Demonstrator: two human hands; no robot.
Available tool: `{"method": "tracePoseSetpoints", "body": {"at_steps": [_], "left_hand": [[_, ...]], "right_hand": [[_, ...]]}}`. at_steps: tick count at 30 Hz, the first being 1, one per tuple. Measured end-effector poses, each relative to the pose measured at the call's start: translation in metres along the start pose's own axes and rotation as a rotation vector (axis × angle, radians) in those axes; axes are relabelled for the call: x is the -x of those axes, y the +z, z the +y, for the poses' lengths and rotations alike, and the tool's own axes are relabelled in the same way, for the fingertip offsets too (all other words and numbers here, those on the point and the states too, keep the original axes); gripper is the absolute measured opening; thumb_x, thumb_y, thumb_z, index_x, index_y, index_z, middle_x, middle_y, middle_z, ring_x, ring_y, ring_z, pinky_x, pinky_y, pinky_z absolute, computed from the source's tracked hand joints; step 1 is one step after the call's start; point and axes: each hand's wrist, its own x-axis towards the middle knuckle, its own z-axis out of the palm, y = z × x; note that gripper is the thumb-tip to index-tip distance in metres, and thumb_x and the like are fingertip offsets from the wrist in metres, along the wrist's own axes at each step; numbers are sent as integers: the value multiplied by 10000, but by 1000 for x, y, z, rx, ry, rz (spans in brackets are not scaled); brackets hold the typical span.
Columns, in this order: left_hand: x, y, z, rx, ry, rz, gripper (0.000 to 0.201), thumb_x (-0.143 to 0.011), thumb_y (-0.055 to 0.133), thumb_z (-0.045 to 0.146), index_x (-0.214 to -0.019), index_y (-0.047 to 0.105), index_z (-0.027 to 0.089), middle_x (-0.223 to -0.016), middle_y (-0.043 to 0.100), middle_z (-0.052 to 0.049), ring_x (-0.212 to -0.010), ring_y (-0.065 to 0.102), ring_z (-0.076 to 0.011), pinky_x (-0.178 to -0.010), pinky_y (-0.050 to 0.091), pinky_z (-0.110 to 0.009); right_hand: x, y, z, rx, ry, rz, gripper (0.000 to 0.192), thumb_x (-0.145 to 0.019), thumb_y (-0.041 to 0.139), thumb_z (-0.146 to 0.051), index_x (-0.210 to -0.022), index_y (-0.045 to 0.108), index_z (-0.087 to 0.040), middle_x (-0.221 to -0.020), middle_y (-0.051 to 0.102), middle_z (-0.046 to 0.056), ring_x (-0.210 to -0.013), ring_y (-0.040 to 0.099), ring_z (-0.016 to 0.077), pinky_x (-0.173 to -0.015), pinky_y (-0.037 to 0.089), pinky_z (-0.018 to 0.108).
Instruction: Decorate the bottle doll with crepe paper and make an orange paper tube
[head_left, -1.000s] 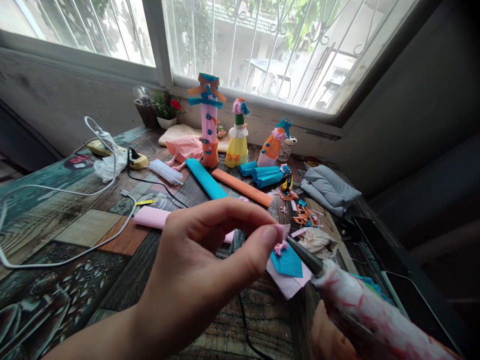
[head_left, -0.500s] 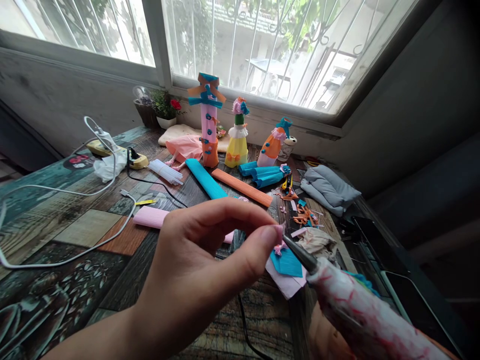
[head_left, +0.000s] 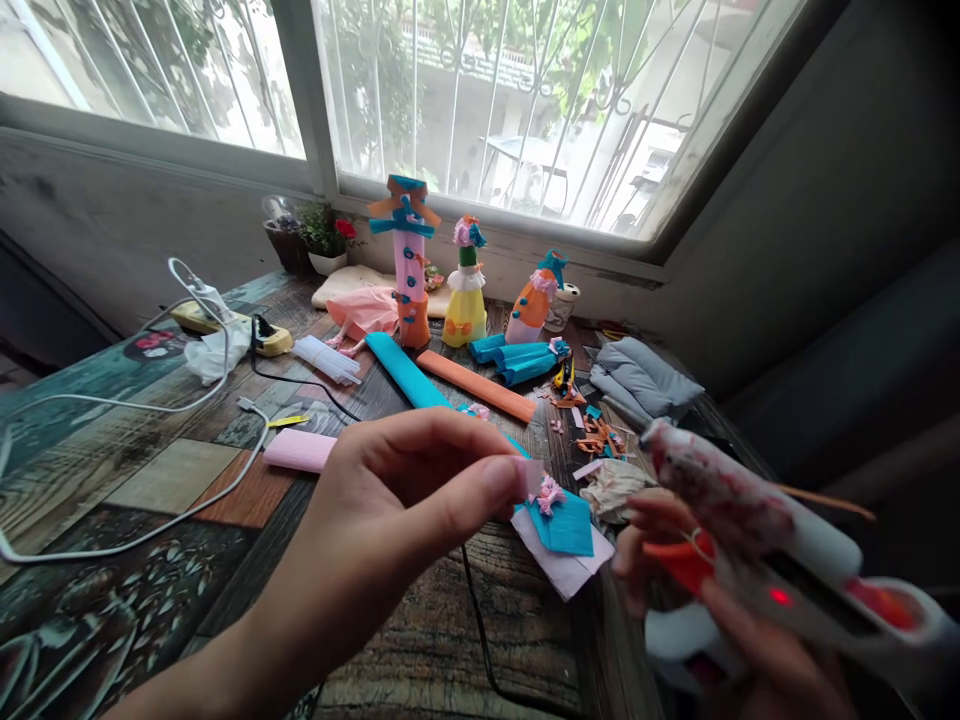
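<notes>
Thumb and forefinger of my left hand [head_left: 420, 510] pinch a small piece of pink crepe paper [head_left: 532, 478] over the table. My right hand [head_left: 757, 620] grips a white glue gun [head_left: 739, 490] with an orange trigger and a lit red light. Its nozzle points left, apart from the pink paper, and the gun is somewhat blurred. Between the hands, a folded blue crepe paper sheet [head_left: 566, 525] lies on a pale pink sheet [head_left: 562, 570], with a small pink paper bow [head_left: 550, 495] on top.
Behind stand a tall paper-covered tube [head_left: 410, 265], a yellow paper figure [head_left: 466, 300] and an orange one [head_left: 531, 305]. Blue [head_left: 409, 370] and orange crepe rolls [head_left: 476, 385], glue sticks [head_left: 326, 358], a power strip [head_left: 270, 338], a white cable [head_left: 112, 405] and paper scraps [head_left: 601, 438] lie around.
My right hand has drawn the glue gun away to the right, so its nozzle is off the pink paper. My left hand has shifted slightly left, still pinching the paper.
</notes>
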Motion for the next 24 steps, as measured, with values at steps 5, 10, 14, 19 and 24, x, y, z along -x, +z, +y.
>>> {"method": "tracePoseSetpoints", "body": {"at_steps": [5,10,14,19,24], "left_hand": [[-3,2,-4,41,5,-60,92,-704,727,307,-635,724,246,-604,693,23,-609,656,-152,-577,544,-210],[-3,8,-4,69,-21,-91,69,-695,742,246,-627,733,245,-585,685,35,-603,658,-133,-569,536,-163],[-2,14,-4,89,-76,-143,84,-684,751,187,-626,733,246,-592,688,48,-651,671,-127,-597,527,-134],[0,22,-5,58,-72,-124,71,-708,739,209,-642,725,227,-655,723,33,-664,671,-133,-622,531,-154],[-1,21,-7,28,-90,-142,33,-724,733,219,-693,736,210,-690,734,12,-674,669,-139,-637,534,-180]], "right_hand": [[-14,-4,-8,-184,-76,205,336,-650,778,-377,-942,687,-238,-608,565,-10,-558,532,133,-491,505,222],[-38,-47,12,-293,98,211,321,-562,855,-284,-806,677,-176,-622,607,-15,-578,565,114,-559,553,213],[-52,-65,39,-275,200,196,308,-514,884,-262,-667,641,-151,-595,650,-9,-541,605,116,-532,552,198],[-60,-60,61,-280,230,133,288,-541,874,-265,-664,652,-129,-577,671,14,-536,638,133,-526,546,206],[-71,-61,72,-264,268,100,251,-592,843,-245,-730,680,-113,-641,717,50,-600,682,146,-627,568,224]]}}
